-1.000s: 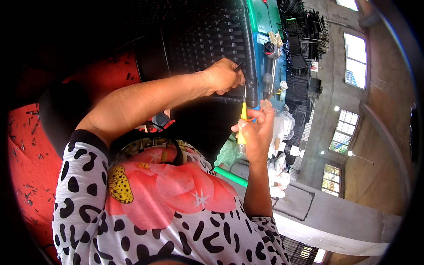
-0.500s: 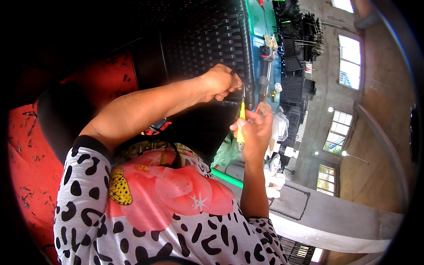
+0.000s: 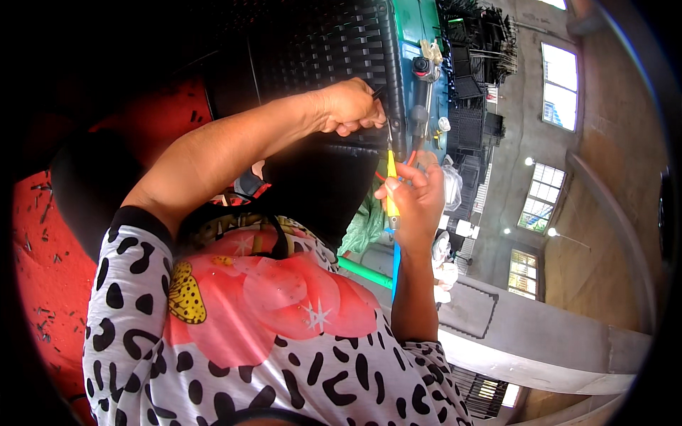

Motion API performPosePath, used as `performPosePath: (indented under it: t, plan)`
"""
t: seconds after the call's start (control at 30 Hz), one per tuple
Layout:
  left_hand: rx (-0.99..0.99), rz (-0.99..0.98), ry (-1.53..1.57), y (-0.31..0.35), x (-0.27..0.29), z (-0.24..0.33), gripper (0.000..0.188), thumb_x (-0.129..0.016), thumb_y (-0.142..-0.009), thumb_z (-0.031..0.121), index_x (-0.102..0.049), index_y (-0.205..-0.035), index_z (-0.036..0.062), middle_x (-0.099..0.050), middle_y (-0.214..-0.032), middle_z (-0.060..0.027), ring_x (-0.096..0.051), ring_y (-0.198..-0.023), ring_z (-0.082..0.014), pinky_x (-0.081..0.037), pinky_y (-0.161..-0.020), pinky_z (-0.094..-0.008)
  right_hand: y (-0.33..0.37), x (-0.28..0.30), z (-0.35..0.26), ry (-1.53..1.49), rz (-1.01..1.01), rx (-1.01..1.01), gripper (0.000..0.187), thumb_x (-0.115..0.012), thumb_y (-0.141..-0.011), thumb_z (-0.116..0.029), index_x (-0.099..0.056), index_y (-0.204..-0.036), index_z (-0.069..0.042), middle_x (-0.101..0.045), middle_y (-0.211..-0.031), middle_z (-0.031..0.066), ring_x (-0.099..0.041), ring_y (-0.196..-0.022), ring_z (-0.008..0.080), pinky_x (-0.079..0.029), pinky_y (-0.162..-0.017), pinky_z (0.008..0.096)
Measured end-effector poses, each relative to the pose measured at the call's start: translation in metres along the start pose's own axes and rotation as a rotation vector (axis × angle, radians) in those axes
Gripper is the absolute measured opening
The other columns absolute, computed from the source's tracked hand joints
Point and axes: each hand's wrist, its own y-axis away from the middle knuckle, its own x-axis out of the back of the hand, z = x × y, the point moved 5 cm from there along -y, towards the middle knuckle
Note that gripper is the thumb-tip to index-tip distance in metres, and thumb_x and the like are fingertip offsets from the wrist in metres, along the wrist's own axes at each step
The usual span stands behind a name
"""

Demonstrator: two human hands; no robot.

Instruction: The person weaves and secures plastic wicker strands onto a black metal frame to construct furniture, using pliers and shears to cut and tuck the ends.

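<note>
A black woven wicker panel (image 3: 341, 53) with a wrapped edge fills the upper middle. My left hand (image 3: 352, 106) rests on it near that edge, fingers closed on a dark strip (image 3: 377, 93) whose short end sticks out. Across from it, my right hand (image 3: 418, 197) grips a slim yellow-handled tool (image 3: 391, 176). Its thin metal tip points at the wicker edge beside my left fingertips; I cannot tell whether they touch. A red piece (image 3: 411, 157) shows by my right fingers, its kind unclear.
Beyond the panel's edge lies a blue and green surface (image 3: 419, 21) with a metal tool (image 3: 423, 71) on it. Dark woven pieces are stacked (image 3: 469, 106) further right. Green plastic wrap (image 3: 364, 224) hangs below my right hand. Black scraps litter the red floor covering (image 3: 42, 263).
Both hands and the panel sit slightly higher in the picture. My grips look the same. A blue strip now shows beside my right forearm.
</note>
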Motion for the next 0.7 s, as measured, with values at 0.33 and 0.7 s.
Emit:
performPosePath:
  t: [0.33, 0.7]
  plan:
    - [0.106, -0.029, 0.243, 0.010, -0.009, -0.015, 0.011, -0.057, -0.085, 0.010, -0.055, -0.080, 0.0010, -0.043, -0.058, -0.0006, -0.031, -0.037, -0.0049, -0.022, -0.035, -0.0211, 0.002, -0.001, 0.008, -0.111, 0.036, -0.067, 0.057, -0.060, -0.076, 0.000, -0.029, -0.123, 0.006, -0.056, -0.096, 0.0201, -0.063, -0.070, 0.0230, -0.049, -0.059, 0.0271]
    - [0.082, -0.076, -0.040, 0.000, 0.000, -0.001, 0.009, -0.057, -0.082, 0.007, -0.054, -0.077, -0.0008, -0.039, -0.051, -0.0004, -0.028, -0.035, -0.0061, -0.019, -0.033, -0.0217, -0.005, 0.007, 0.005, -0.077, -0.029, -0.142, 0.049, -0.055, -0.076, -0.001, -0.034, -0.120, 0.003, -0.059, -0.095, 0.0196, -0.061, -0.061, 0.0221, -0.047, -0.049, 0.0271]
